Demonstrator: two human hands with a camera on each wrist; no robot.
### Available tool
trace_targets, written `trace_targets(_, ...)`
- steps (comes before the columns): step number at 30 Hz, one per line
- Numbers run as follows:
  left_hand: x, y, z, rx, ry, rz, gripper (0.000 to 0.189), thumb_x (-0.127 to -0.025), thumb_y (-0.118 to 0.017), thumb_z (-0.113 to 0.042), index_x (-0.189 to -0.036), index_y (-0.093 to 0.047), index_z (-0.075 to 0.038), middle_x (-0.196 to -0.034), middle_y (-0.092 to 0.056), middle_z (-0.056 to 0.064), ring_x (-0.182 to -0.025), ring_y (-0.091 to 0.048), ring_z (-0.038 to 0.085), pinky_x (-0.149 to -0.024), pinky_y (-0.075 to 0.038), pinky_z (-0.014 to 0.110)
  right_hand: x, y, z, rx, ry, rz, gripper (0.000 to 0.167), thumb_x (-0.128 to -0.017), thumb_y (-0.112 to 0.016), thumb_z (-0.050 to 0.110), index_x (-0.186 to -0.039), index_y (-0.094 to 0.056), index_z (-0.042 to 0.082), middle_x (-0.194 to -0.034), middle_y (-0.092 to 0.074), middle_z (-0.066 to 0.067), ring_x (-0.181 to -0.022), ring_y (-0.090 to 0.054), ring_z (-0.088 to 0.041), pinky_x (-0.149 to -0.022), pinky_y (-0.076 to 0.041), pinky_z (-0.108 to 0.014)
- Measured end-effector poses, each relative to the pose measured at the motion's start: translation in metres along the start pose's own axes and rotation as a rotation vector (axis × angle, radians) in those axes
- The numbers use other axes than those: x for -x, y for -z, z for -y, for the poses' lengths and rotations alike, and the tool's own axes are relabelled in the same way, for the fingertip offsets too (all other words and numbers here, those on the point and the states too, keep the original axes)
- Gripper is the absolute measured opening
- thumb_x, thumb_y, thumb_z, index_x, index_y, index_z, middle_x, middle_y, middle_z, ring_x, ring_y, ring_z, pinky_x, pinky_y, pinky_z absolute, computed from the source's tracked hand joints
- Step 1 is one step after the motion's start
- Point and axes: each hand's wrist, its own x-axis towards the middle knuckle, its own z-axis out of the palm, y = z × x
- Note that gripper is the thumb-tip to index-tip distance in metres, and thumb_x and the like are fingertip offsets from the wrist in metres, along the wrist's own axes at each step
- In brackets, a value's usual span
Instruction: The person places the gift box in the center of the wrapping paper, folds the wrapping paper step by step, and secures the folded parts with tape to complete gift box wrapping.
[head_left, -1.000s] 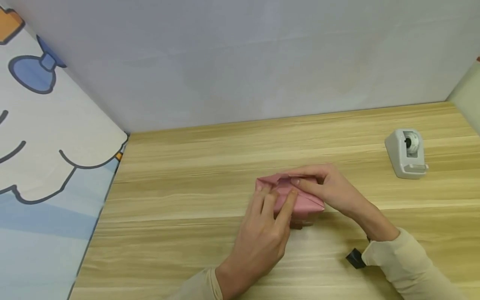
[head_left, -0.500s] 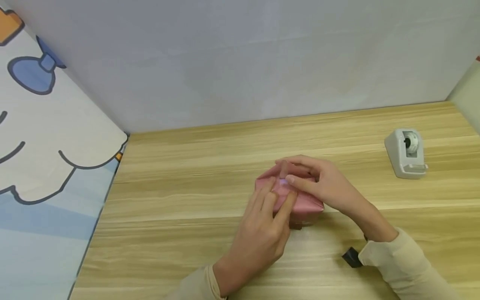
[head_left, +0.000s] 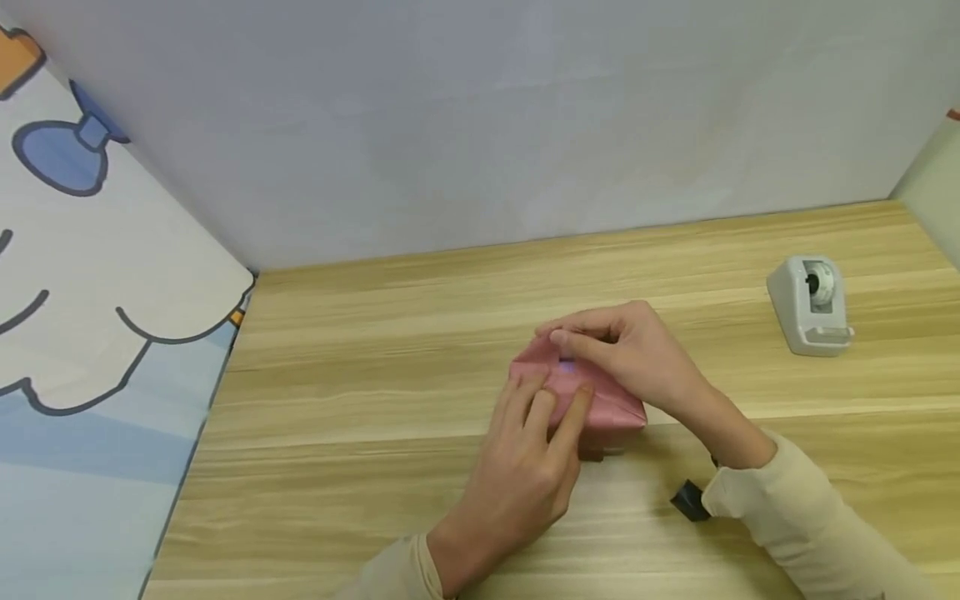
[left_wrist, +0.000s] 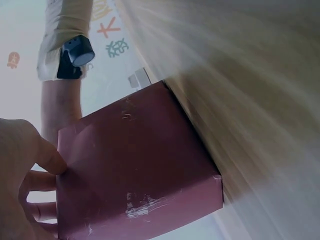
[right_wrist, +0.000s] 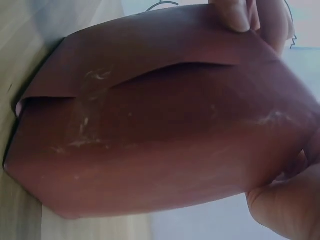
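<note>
A box wrapped in pink paper [head_left: 611,410] sits on the wooden table. My left hand [head_left: 517,467] rests fingertips on its top, and in the left wrist view the thumb [left_wrist: 50,156] lies at the box's upper edge. With thumb and fingers, my right hand [head_left: 637,350] pinches the paper flap [head_left: 536,350] at the far edge, raised at a slant. A small bluish-purple patch [head_left: 567,366] shows beneath it. On one side, in the right wrist view, clear tape [right_wrist: 87,117] crosses a paper seam that gapes slightly. The right fingertips behind the flap are hidden.
A white tape dispenser [head_left: 813,304] with a roll stands at the back right. A black wrist device [head_left: 690,500] sits at the right sleeve. A grey-white wall [head_left: 525,125] closes the back, and a cartoon-printed panel [head_left: 112,275] borders the left.
My right hand has moved left and a little farther back along the box, lifting the far flap of paper. The left hand has stayed almost in place on top.
</note>
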Motion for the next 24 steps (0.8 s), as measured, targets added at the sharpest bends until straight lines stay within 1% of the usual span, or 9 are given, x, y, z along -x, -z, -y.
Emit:
trace_targets(2,0.0,0.0,-0.001,-0.013,0.007,-0.005,0.047,-0.086,-0.059,-0.011,-0.131,-0.069,-0.004,-0.1,-0.059,0.01,-0.116,-0.063,0.035,-0.111,-0.05,0.054,0.004,-0.001,0.002,0.032,0.044,0.001,0.018,-0.101,-0.07,0.025,-0.114,-0.082,0.024,-0.111,-0.081,0.008,-0.108,-0.075,-0.007,-0.089,-0.058,-0.021)
trace_targets(4,0.0,0.0,-0.002,-0.043,0.016,-0.01,0.047,-0.086,-0.059,-0.012,-0.132,-0.07,-0.005,-0.102,-0.061,0.01,-0.116,-0.064,0.035,-0.111,-0.051,0.052,0.009,-0.002,0.004,0.068,0.089,0.001,0.019,-0.101,-0.07,0.023,-0.116,-0.081,0.024,-0.112,-0.08,0.009,-0.109,-0.075,-0.007,-0.09,-0.058,-0.021)
trace_targets(9,0.003,0.001,-0.006,-0.169,0.037,-0.013,0.046,-0.085,-0.065,-0.02,-0.13,-0.073,-0.014,-0.105,-0.067,0.005,-0.112,-0.064,0.026,-0.1,-0.054,0.043,0.023,-0.005,0.007,0.169,0.165,-0.006,0.023,-0.099,-0.071,0.016,-0.119,-0.08,0.021,-0.114,-0.08,0.006,-0.103,-0.076,-0.007,-0.078,-0.06,-0.023)
trace_targets(11,0.004,0.002,-0.005,-0.204,0.034,-0.032,0.041,-0.087,-0.066,-0.022,-0.127,-0.075,-0.015,-0.104,-0.069,0.003,-0.105,-0.065,0.022,-0.095,-0.054,0.04,0.027,-0.006,0.007,0.196,0.197,0.008,0.025,-0.1,-0.07,0.016,-0.122,-0.079,0.022,-0.116,-0.079,0.006,-0.105,-0.076,-0.008,-0.079,-0.061,-0.023)
trace_targets(13,0.004,0.001,-0.004,-0.206,0.024,-0.069,0.034,-0.092,-0.065,-0.021,-0.122,-0.077,-0.013,-0.104,-0.071,0.003,-0.101,-0.066,0.021,-0.092,-0.055,0.037,0.03,-0.007,0.006,0.207,0.238,0.031,0.027,-0.101,-0.068,0.016,-0.125,-0.078,0.022,-0.121,-0.078,0.006,-0.11,-0.075,-0.01,-0.085,-0.061,-0.024)
trace_targets(16,0.006,0.001,0.001,-0.161,0.011,-0.128,0.025,-0.102,-0.06,-0.02,-0.116,-0.076,-0.007,-0.104,-0.074,0.005,-0.096,-0.067,0.021,-0.086,-0.057,0.033,0.032,-0.007,0.003,0.248,0.32,0.062,0.03,-0.102,-0.067,0.014,-0.13,-0.075,0.021,-0.129,-0.075,0.004,-0.12,-0.071,-0.015,-0.097,-0.059,-0.028)
trace_targets(19,0.008,0.0,0.006,-0.086,0.021,-0.153,0.028,-0.107,-0.058,-0.025,-0.114,-0.072,-0.002,-0.106,-0.072,0.008,-0.097,-0.067,0.022,-0.083,-0.056,0.031,0.034,-0.006,0.0,0.337,0.387,0.069,0.033,-0.101,-0.067,0.01,-0.133,-0.073,0.019,-0.136,-0.071,-0.001,-0.127,-0.068,-0.021,-0.106,-0.055,-0.038)
trace_targets(21,0.009,0.0,0.008,-0.017,0.055,-0.154,0.032,-0.107,-0.059,-0.029,-0.115,-0.068,0.001,-0.109,-0.069,0.012,-0.1,-0.064,0.025,-0.087,-0.055,0.032,0.037,-0.006,-0.002,0.404,0.394,0.069,0.035,-0.104,-0.063,0.011,-0.138,-0.07,0.017,-0.14,-0.069,-0.004,-0.131,-0.066,-0.026,-0.109,-0.052,-0.046)
trace_targets(24,0.01,-0.001,0.011,0.063,0.112,-0.146,0.046,-0.104,-0.063,-0.036,-0.123,-0.06,0.005,-0.118,-0.062,0.017,-0.108,-0.06,0.029,-0.095,-0.053,0.038,0.041,-0.006,-0.003,0.479,0.341,0.068,0.042,-0.109,-0.053,0.017,-0.151,-0.056,0.015,-0.146,-0.064,-0.004,-0.138,-0.06,-0.03,-0.113,-0.048,-0.054)
